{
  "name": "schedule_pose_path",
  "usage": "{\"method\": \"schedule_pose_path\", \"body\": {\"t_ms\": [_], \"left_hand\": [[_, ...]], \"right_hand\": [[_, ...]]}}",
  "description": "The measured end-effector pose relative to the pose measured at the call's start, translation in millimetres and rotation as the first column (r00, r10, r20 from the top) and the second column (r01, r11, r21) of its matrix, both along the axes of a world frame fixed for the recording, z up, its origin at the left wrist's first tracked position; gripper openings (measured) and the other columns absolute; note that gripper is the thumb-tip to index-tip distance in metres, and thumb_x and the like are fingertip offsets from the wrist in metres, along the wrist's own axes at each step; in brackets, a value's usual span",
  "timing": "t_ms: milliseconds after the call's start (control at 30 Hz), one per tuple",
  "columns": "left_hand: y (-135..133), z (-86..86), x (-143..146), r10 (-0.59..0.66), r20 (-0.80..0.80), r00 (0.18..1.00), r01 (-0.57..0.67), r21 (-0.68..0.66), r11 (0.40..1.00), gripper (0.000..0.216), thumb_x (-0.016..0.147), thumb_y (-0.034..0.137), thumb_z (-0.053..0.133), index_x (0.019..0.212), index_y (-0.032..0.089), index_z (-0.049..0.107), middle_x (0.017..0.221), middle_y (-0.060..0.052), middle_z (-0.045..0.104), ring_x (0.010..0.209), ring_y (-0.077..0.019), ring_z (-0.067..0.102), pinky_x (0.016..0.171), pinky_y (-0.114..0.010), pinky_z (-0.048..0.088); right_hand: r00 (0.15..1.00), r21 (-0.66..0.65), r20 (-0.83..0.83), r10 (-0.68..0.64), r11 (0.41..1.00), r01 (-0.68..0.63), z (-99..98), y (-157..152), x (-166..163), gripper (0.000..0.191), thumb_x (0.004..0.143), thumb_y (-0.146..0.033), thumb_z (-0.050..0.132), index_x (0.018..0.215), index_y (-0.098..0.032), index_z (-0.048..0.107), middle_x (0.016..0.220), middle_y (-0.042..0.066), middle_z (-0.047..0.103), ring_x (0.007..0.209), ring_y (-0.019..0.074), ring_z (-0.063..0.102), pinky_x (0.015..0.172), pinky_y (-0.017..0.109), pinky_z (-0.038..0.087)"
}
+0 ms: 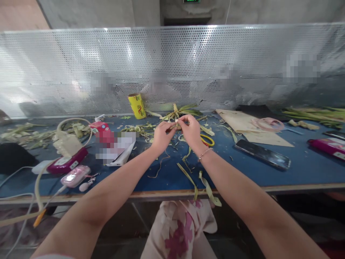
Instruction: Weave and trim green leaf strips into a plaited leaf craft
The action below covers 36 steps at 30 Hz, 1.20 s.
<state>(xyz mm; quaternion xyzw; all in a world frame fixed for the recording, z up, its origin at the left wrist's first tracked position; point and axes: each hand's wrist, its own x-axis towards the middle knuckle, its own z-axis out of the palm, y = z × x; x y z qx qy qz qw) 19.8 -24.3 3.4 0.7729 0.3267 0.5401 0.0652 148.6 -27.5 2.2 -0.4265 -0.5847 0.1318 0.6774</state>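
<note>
My left hand (162,136) and my right hand (192,132) meet above the middle of the blue tabletop (167,181). Both have their fingertips pinched together on a small pale plant piece (176,122), mostly hidden by the fingers. Just behind them lie green and straw-coloured leaf strips (188,108). A yellow looped handle (208,140), perhaps of scissors, rests beside my right wrist. Peeled strips (188,176) are strewn between my forearms, with one curled strip (208,189) hanging over the table's front edge.
A perforated metal screen (175,61) runs along the back, with a yellow cylinder (138,107) before it. On the left are a white phone on a stand (121,149), a pink case (75,176) and cables. A dark phone (262,154), brown paper (242,124) and green stalks (318,114) lie right.
</note>
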Motion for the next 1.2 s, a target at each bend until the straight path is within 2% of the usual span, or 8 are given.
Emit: {"method": "schedule_pose_path", "body": {"t_ms": [267,433,500,667,867,1200], "left_hand": [[-0.7,1.4,0.7,0.005,0.032,0.999,-0.003,-0.070,0.998,0.015,0.076,0.021,0.058,0.085,0.018,0.069,0.070,-0.003,0.058,0.062,-0.0115,0.049,0.061,-0.026,0.040],[2.1,3.3,0.1,-0.022,-0.007,1.000,0.020,-0.169,0.985,0.013,0.074,0.023,0.057,0.075,0.018,0.069,0.055,0.001,0.050,0.052,-0.0099,0.040,0.054,-0.024,0.034],[4.5,2.4,0.2,-0.073,0.024,0.997,0.076,-0.261,0.962,0.011,0.072,0.025,0.059,0.071,0.016,0.067,0.051,0.003,0.046,0.050,-0.0091,0.038,0.052,-0.024,0.031],[10.1,-3.3,1.7,-0.140,0.280,0.950,0.257,-0.439,0.861,0.014,0.063,0.026,0.065,0.069,0.014,0.063,0.057,0.002,0.052,0.054,-0.0091,0.046,0.055,-0.024,0.038],[7.0,-0.6,3.5,-0.126,0.587,0.800,0.488,-0.515,0.705,0.017,0.064,0.030,0.065,0.068,0.014,0.064,0.068,-0.002,0.060,0.065,-0.0111,0.054,0.063,-0.025,0.046],[9.9,-4.1,4.4,-0.121,0.638,0.761,0.528,-0.499,0.688,0.028,0.063,0.038,0.071,0.073,0.013,0.064,0.069,-0.002,0.062,0.063,-0.0096,0.056,0.068,-0.027,0.049]], "right_hand": [[1.000,0.029,0.027,-0.005,1.000,0.004,0.7,-5.1,-2.8,0.011,0.077,-0.029,0.053,0.077,-0.020,0.058,0.082,0.003,0.062,0.078,0.0149,0.057,0.072,0.028,0.046],[0.997,0.022,0.042,0.066,0.997,-0.067,-1.6,-3.7,-2.7,0.012,0.075,-0.031,0.056,0.076,-0.020,0.060,0.079,0.001,0.063,0.067,0.0128,0.056,0.067,0.027,0.046],[0.994,0.005,0.062,0.090,0.996,-0.091,-1.8,-3.2,-2.3,0.012,0.074,-0.031,0.058,0.074,-0.020,0.062,0.076,0.001,0.064,0.062,0.0121,0.055,0.064,0.027,0.045],[0.982,-0.072,0.099,0.160,0.986,-0.154,0.6,-2.9,-1.5,0.012,0.071,-0.030,0.060,0.072,-0.019,0.064,0.070,0.000,0.065,0.062,0.0129,0.056,0.063,0.026,0.045],[0.965,-0.066,0.187,0.182,0.983,-0.173,2.7,-3.2,-0.4,0.016,0.076,-0.024,0.051,0.078,-0.020,0.066,0.080,0.002,0.068,0.076,0.0151,0.061,0.075,0.030,0.047],[0.958,-0.102,0.107,0.267,0.961,-0.257,2.5,2.3,0.7,0.019,0.073,-0.013,0.052,0.085,-0.018,0.066,0.089,0.005,0.069,0.085,0.0154,0.064,0.085,0.033,0.049]]}}
